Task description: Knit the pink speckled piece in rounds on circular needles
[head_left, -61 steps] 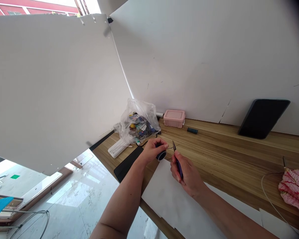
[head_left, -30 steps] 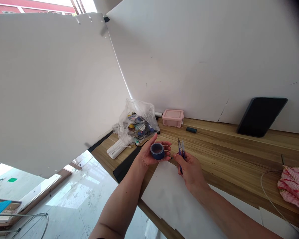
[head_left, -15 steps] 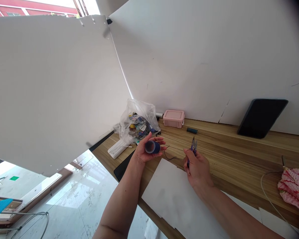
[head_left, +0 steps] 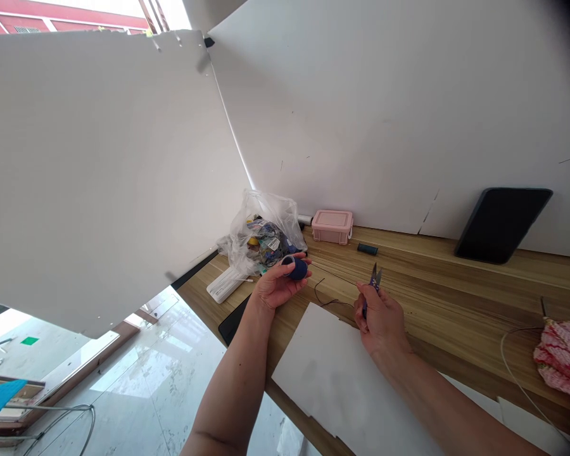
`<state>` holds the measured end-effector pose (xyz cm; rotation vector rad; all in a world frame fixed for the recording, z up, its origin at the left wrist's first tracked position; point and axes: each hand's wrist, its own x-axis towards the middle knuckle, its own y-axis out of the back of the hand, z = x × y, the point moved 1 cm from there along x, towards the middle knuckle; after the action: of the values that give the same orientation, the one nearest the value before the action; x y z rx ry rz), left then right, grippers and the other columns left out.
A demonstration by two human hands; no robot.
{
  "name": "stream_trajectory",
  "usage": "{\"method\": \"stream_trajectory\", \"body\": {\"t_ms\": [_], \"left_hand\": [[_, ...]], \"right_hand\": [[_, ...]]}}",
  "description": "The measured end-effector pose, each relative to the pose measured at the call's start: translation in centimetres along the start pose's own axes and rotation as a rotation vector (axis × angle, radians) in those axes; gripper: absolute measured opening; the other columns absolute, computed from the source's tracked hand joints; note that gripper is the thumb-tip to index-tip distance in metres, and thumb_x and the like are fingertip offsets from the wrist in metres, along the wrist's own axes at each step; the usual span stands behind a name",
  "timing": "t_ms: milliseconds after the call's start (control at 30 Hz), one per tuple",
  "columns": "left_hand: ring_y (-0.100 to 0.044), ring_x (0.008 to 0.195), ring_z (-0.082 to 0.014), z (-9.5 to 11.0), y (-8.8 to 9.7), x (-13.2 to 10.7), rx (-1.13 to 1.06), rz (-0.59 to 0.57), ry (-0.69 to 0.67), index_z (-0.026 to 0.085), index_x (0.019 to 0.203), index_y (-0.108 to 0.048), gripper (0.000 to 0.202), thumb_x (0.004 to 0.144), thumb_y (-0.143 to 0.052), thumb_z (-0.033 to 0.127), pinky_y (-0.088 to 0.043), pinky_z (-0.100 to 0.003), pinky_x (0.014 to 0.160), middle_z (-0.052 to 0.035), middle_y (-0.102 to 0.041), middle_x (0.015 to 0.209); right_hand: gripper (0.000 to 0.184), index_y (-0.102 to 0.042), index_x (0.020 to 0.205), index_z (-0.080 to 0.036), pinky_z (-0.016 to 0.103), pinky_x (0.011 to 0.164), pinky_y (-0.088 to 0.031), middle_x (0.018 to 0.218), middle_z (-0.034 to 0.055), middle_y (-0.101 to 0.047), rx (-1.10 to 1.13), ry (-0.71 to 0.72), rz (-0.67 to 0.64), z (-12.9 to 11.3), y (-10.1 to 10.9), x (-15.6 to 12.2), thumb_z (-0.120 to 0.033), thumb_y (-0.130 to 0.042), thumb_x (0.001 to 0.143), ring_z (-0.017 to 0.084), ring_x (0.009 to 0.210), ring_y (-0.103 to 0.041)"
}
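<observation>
My left hand (head_left: pixel 278 288) is closed around a dark blue spool (head_left: pixel 295 268), held just above the wooden desk (head_left: pixel 456 297) in front of a clear plastic bag. A thin dark thread (head_left: pixel 323 291) runs from the spool and loops over the desk toward my right hand (head_left: pixel 382 320). That hand grips small purple thread snips (head_left: pixel 373 282) with the blades pointing up and slightly apart. A white sheet (head_left: pixel 332 373) lies on the desk below both hands.
A plastic bag of small items (head_left: pixel 263 237), a pink lidded box (head_left: pixel 332 226), a small dark spool (head_left: pixel 367 249) and a leaning black tablet (head_left: pixel 501 223) stand along the white back wall. A white box (head_left: pixel 224 283), a black slab (head_left: pixel 232 321) and pink knitting (head_left: pixel 563 358) lie nearby.
My left hand turned the spool and carried it back toward the bag. My right hand moved right with the snips, and a length of thread now trails between them.
</observation>
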<state>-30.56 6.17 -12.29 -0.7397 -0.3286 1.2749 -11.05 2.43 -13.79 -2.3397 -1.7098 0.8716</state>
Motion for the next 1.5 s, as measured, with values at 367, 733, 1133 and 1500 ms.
{"method": "stream_trajectory", "body": {"t_ms": [367,733,1133,1500], "left_hand": [[-0.06,0.055,-0.0118,0.0,-0.2,0.6,0.244,0.189,-0.19,0.009,0.088,-0.067,0.042,0.077,-0.068,0.049,-0.043,-0.019,0.041,-0.0095,-0.068,0.079],[-0.065,0.053,-0.0155,0.1,0.4,1.1,0.238,0.488,-0.237,0.011,0.072,-0.065,0.057,0.077,-0.059,0.067,-0.048,-0.022,0.043,-0.0083,-0.067,0.066],[-0.066,0.056,-0.0156,0.0,0.4,1.3,0.203,0.505,-0.319,0.01,0.075,-0.065,0.057,0.078,-0.058,0.066,-0.053,-0.024,0.051,-0.0078,-0.067,0.067],[-0.068,0.06,-0.0181,-0.9,-1.0,1.2,0.254,0.291,-0.278,0.01,0.077,-0.065,0.055,0.077,-0.06,0.064,-0.055,-0.027,0.055,-0.0079,-0.068,0.068]], "right_hand": [[0.028,-0.041,0.061,-0.023,0.024,0.033,-0.015,0.043,-0.0091,-0.04,0.007,-0.003,-0.014,0.2,0.1,0.2,-0.03,-0.068,0.068,0.006,0.034,-0.028],[0.025,-0.053,0.086,-0.023,0.022,0.033,-0.018,0.041,-0.0099,-0.043,0.08,0.023,-0.005,-0.1,0.5,0.6,-0.046,-0.054,0.079,0.007,0.031,-0.029],[0.045,-0.058,0.076,-0.018,0.02,0.033,-0.009,0.033,-0.0078,-0.039,-0.042,-0.282,-0.536,-0.2,-1.2,-2.8,-0.063,-0.058,0.079,0.004,0.029,-0.018],[0.047,-0.056,0.077,-0.018,0.019,0.034,-0.007,0.033,-0.0083,-0.04,-0.095,-0.463,-0.682,0.9,-1.1,-2.5,-0.061,-0.042,0.089,0.004,0.027,-0.016]]}}
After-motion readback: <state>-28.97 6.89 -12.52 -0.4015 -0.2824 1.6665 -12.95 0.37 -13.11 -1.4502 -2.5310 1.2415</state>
